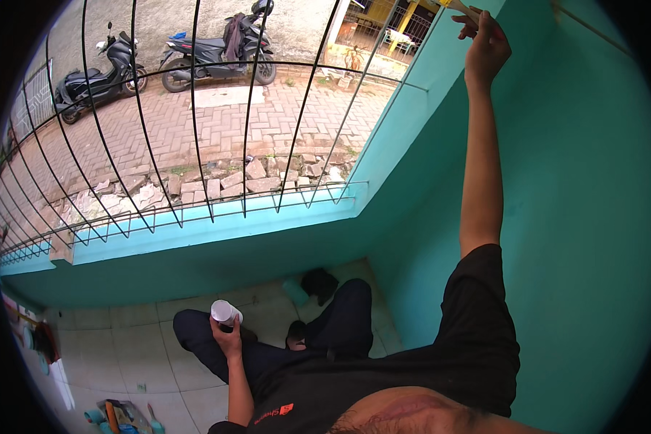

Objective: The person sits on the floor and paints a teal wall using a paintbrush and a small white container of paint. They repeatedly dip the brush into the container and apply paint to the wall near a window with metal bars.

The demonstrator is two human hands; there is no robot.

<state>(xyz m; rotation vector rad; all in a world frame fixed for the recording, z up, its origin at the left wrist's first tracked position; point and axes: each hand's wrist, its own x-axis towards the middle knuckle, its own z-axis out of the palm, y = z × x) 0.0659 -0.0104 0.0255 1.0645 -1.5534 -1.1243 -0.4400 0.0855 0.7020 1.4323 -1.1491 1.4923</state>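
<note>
My left hand (228, 339) is wrapped around a white cup-shaped container (225, 311), held low above my bent leg. Its inside cannot be made out. High at the upper right, my right hand (485, 51) grips the pale handle of what looks like a paintbrush (465, 10). A yellow part shows at the picture's top edge, and the rest of the tool is cut off. That hand is raised in front of the turquoise wall (564, 190), near the corner beside the window opening.
A black metal window grille (194, 125) stands ahead over a turquoise sill (260, 209). On the tiled floor (135, 347), a plastic bag with tools (122, 417) and a brush (154, 420) lie lower left. A dark bundle (319, 285) rests by the wall. Motorcycles (217, 57) stand outside.
</note>
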